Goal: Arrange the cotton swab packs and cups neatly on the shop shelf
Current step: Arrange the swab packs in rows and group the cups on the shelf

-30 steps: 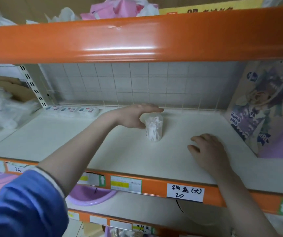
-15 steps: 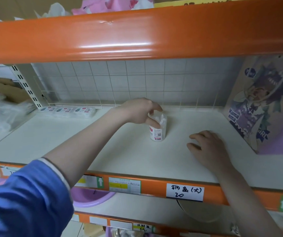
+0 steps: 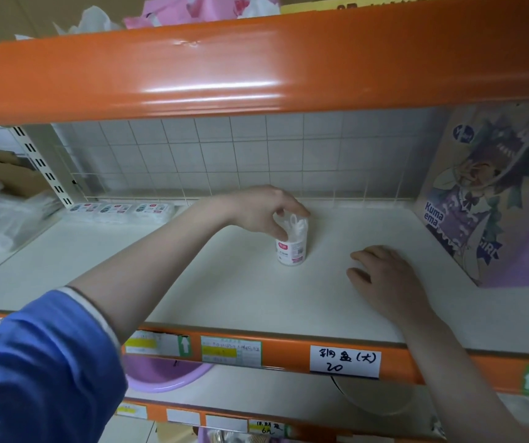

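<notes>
Upright now on its base, the cotton swab cup (image 3: 292,243), which a second ago stood with its label turned away, shows a red and white label toward the camera, and the left hand (image 3: 261,210), then hovering flat beside it, has come down over its top. That hand's fingers (image 3: 295,208) curl over the lid and the thumb pinches the near side, so the cup is gripped from above. It stands near the middle of the white shelf (image 3: 225,282), apart from everything else.

At about four o'clock from the cup, the right hand (image 3: 384,282) rests palm down on the shelf, fingers relaxed and slightly spread, holding nothing; it has barely shifted.

At ten o'clock from the cup, a row of flat cotton swab packs (image 3: 119,211) lies against the back wire grid (image 3: 225,155). At three o'clock, a purple illustrated box (image 3: 480,199) stands at the shelf's end. An orange front rail (image 3: 288,350) carries price labels, among them a handwritten tag (image 3: 345,362).
</notes>
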{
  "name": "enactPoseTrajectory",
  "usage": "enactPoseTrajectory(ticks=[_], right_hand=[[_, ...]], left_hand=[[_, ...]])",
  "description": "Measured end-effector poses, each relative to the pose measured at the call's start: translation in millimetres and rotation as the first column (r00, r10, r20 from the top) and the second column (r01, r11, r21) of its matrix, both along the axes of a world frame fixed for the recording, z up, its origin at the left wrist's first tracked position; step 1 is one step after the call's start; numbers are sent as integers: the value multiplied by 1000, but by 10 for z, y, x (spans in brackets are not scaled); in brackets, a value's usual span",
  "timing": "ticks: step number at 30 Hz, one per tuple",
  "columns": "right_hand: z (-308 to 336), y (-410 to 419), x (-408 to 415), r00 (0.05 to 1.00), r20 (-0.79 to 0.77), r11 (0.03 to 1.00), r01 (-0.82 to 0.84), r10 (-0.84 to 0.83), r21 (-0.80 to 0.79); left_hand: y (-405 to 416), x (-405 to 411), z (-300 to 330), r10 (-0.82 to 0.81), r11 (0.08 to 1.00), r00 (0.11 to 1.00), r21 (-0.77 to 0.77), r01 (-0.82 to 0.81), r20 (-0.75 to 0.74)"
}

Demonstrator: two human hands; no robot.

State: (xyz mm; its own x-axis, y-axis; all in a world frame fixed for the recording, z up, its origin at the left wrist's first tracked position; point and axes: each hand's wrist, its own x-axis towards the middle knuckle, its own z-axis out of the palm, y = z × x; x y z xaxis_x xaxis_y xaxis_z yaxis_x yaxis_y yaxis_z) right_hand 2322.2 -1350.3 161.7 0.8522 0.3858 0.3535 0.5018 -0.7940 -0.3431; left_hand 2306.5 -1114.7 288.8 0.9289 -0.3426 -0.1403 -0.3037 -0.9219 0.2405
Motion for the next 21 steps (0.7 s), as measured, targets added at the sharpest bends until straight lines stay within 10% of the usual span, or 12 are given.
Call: enactPoseTrajectory(ticks=[21], right_hand=[[-88,25,33,983,179,997,-22,35,-72]], left_hand=[[18,180,34,-26,999,999,-26,26,-26]])
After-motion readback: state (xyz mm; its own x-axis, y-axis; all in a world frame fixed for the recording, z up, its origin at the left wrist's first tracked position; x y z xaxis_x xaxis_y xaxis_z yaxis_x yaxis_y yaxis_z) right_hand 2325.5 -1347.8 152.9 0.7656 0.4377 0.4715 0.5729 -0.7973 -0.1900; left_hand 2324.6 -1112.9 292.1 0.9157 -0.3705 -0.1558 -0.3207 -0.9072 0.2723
